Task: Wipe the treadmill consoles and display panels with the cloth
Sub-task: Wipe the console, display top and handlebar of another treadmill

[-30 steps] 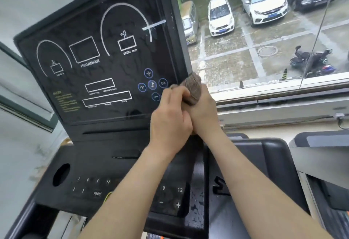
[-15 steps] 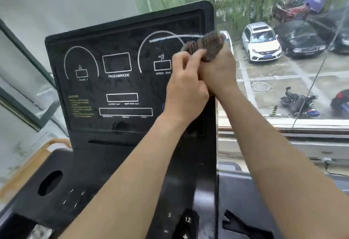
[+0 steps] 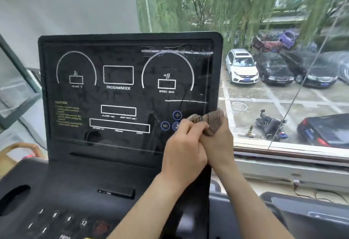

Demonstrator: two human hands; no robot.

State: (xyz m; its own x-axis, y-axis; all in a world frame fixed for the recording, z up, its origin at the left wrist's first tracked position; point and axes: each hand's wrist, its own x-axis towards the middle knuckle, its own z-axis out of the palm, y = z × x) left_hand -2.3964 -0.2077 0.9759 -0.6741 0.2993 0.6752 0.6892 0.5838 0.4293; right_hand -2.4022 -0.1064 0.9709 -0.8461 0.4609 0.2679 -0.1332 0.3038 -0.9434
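A black treadmill display panel (image 3: 120, 95) stands upright in front of me, printed with white gauges and blue round buttons. Wet streaks run across its upper right area. A bunched brown cloth (image 3: 209, 120) presses against the panel's lower right edge, beside the blue buttons. My right hand (image 3: 219, 142) grips the cloth from below. My left hand (image 3: 185, 148) is closed against it from the left, fingers on the cloth. Below the panel lies the black console (image 3: 75, 187) with number keys and a cup hole.
A large window (image 3: 283, 69) on the right overlooks a car park with cars and a scooter. A second treadmill console (image 3: 311, 218) sits at the lower right. A wooden chair back (image 3: 18, 150) shows at the left, below a white wall.
Both hands and the cloth went up from the panel's lower right edge to its top right, then came back down to the lower right. A wet streak now shows near the top.
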